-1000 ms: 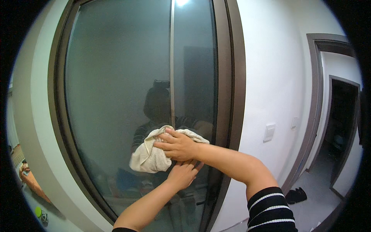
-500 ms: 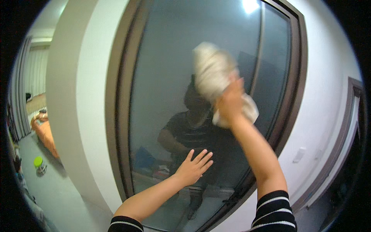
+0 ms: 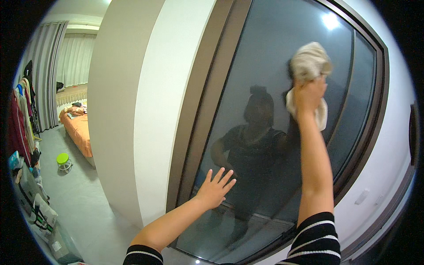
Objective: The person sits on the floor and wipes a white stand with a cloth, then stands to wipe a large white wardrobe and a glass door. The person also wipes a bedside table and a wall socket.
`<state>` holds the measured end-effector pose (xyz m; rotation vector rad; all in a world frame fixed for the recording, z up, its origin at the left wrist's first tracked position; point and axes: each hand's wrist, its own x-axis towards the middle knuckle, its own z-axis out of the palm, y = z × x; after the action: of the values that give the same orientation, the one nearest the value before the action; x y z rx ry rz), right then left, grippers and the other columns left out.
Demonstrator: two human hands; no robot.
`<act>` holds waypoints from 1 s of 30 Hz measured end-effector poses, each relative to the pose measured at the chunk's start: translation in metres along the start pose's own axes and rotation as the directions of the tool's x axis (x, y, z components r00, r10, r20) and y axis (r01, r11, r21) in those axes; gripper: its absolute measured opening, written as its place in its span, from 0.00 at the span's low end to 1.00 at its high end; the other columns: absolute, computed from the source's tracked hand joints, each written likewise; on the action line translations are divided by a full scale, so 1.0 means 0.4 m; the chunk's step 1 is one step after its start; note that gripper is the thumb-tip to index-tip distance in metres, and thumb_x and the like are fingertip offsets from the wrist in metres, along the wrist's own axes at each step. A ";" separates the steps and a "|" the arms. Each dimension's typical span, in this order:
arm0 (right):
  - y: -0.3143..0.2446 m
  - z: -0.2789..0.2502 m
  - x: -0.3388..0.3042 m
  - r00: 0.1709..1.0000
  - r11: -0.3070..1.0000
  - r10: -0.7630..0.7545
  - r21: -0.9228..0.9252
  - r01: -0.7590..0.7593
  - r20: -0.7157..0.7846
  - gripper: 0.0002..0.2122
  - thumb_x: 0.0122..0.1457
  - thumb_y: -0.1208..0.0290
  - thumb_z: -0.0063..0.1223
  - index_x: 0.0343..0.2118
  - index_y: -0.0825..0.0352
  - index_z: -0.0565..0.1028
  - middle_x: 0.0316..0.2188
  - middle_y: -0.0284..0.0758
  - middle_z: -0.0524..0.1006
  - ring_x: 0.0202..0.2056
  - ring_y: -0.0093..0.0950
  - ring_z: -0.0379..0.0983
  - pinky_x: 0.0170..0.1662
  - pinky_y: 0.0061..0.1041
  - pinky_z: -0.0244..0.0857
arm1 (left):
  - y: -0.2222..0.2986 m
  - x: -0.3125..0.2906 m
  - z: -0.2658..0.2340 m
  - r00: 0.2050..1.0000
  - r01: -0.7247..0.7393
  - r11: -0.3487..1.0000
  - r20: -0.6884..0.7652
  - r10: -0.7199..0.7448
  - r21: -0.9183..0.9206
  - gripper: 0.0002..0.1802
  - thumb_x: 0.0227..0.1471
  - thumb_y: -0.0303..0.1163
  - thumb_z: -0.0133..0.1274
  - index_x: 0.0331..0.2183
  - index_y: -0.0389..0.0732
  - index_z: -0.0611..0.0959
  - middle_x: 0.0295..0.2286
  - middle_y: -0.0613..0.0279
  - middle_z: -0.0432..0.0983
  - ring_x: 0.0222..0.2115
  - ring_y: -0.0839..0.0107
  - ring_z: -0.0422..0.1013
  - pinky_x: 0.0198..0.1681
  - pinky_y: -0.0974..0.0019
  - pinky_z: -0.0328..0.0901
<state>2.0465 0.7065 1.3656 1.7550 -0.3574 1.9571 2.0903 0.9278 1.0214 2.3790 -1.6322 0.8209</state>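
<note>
Right hand [image 3: 310,96] clamped on cloth [image 3: 311,62], long axis near vertical, bulk above fingers; left hand [image 3: 213,191] farther, lower left, fingers apart.

Head-worn fisheye view, from close in front, facing a dark glass panel [image 3: 282,165] aslant

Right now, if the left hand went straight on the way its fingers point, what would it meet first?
Most likely the dark glass pane right in front of the left hand; this view doesn't settle whether they already touch.
</note>
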 end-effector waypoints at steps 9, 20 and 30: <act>-0.120 -0.131 -0.838 0.545 0.584 -0.784 0.651 0.486 0.296 0.13 0.46 0.68 0.51 0.37 0.63 0.76 0.56 0.37 0.67 0.63 0.40 0.52 0.61 0.55 0.43 | -0.085 -0.111 0.066 0.970 -0.054 0.997 0.234 0.067 -0.063 0.44 0.45 0.46 0.60 0.61 0.52 0.59 0.61 0.52 0.51 0.62 0.51 0.47 0.60 0.36 0.45; 0.125 -0.094 -0.507 0.956 0.955 0.291 0.050 -0.293 0.027 0.21 0.64 0.61 0.46 0.52 0.73 0.67 0.52 0.51 0.68 0.54 0.47 0.62 0.60 0.39 0.49 | -0.195 -0.038 0.016 0.958 -0.087 0.994 -0.280 0.065 -0.066 0.43 0.42 0.42 0.62 0.59 0.51 0.63 0.62 0.50 0.46 0.62 0.47 0.44 0.54 0.31 0.50; -0.516 0.083 -0.596 0.732 0.636 -0.681 0.511 0.578 0.019 0.09 0.43 0.64 0.53 0.25 0.63 0.74 0.58 0.39 0.65 0.63 0.46 0.51 0.62 0.61 0.30 | -0.426 -0.063 0.081 0.733 0.438 0.880 -0.493 -0.469 -0.186 0.40 0.49 0.42 0.54 0.58 0.33 0.59 0.61 0.44 0.47 0.63 0.45 0.42 0.58 0.29 0.35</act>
<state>2.1953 0.8227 1.1107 2.0108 0.6811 1.3884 2.2482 1.0035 1.0128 2.0988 -0.7969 1.1570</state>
